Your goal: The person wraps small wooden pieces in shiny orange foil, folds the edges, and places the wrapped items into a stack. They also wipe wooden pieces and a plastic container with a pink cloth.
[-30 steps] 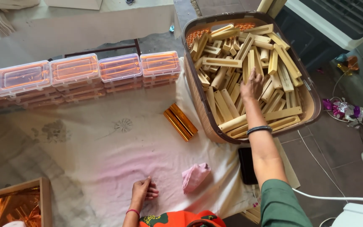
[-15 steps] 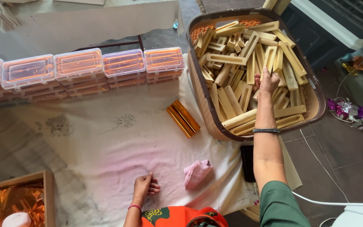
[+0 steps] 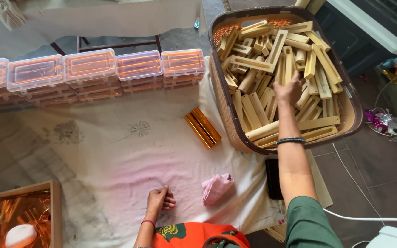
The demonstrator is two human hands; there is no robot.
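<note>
Resting near the bottom edge, the left hand (image 3: 160, 200) lies with fingers loosely curled on the white cloth (image 3: 116, 156), holding nothing, with a pink rag (image 3: 216, 187) just to its right. Farther out on the cloth sits a gold foil-wrapped bar (image 3: 202, 127), and beyond it a row of clear lidded boxes (image 3: 93, 69) runs along the far left. To the right, the right hand (image 3: 288, 90) reaches over the near rim of the basket (image 3: 221, 98) and sits among the pale wooden blocks (image 3: 258, 101) heaped inside. Its fingers point away and dip into the pile; from this angle I cannot tell whether they have closed on a block or only press against the heap. The blocks lie crisscrossed under and around the fingertips, touching them on the far side, with more stacked flat toward the near rim below the wrist. Picking one cleanly likely means taking a top-lying block by its long sides and lifting straight up, so that neighbours leaning on it do not slide or spill.
</note>
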